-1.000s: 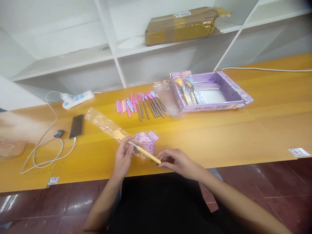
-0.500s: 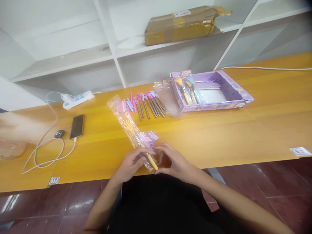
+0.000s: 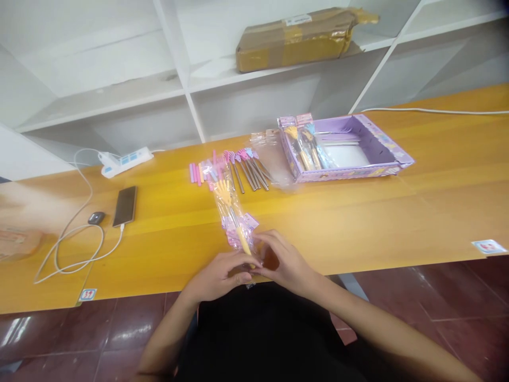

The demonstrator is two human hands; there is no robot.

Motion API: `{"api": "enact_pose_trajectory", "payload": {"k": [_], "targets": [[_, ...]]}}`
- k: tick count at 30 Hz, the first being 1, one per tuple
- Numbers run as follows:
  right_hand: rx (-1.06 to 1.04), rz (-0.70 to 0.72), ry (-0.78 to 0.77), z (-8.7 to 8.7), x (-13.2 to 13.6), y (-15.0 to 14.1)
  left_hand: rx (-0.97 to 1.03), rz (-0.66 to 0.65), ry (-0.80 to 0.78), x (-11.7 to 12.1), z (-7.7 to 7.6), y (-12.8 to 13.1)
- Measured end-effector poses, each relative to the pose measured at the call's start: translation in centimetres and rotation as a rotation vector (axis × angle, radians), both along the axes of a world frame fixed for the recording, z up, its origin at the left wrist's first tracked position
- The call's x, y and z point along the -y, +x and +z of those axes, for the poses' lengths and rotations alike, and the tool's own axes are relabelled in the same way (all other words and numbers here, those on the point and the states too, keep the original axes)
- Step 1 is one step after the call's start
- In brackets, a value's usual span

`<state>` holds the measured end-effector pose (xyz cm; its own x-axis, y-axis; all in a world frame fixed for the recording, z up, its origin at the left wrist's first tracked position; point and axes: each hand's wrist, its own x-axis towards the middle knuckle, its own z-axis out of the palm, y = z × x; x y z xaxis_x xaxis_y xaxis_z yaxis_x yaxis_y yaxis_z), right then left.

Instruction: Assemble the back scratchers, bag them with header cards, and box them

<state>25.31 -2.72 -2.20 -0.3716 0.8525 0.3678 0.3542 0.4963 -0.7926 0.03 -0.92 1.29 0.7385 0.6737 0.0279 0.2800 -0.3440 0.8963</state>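
Note:
A clear plastic sleeve [image 3: 227, 204] holds a yellow hand-shaped scratcher [image 3: 224, 190] with a metal shaft and yellow handle. It points away from me on the orange table [image 3: 358, 223]. My left hand [image 3: 222, 276] and my right hand [image 3: 280, 260] meet at the sleeve's near end by the table's front edge, fingers pinched on it. Small pink and purple header cards [image 3: 246, 225] lie just behind my fingers.
A row of pink sticks and scratchers [image 3: 230, 170] lies further back, beside empty sleeves [image 3: 272, 159] and a purple box [image 3: 369, 151] with packed scratchers. A phone [image 3: 125, 206], cables and a power strip [image 3: 125, 161] are at the left. White shelves hold a cardboard parcel [image 3: 298, 40].
The sleeve with the scratcher has swung from pointing far left to pointing straight away from me. Both hands have come together at its near end.

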Motion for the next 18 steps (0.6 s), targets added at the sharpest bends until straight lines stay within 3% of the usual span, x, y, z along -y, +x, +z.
{"api": "enact_pose_trajectory", "payload": {"k": [7,18], "targets": [[0.06,-0.022,0.1,-1.13,0.11,0.0,-0.068,-0.034,0.008,-0.05,0.16,0.19],[0.141,-0.044,0.245,-1.0,0.09,-0.39,-0.04,-0.018,0.021,0.01,0.08,0.26]]}}
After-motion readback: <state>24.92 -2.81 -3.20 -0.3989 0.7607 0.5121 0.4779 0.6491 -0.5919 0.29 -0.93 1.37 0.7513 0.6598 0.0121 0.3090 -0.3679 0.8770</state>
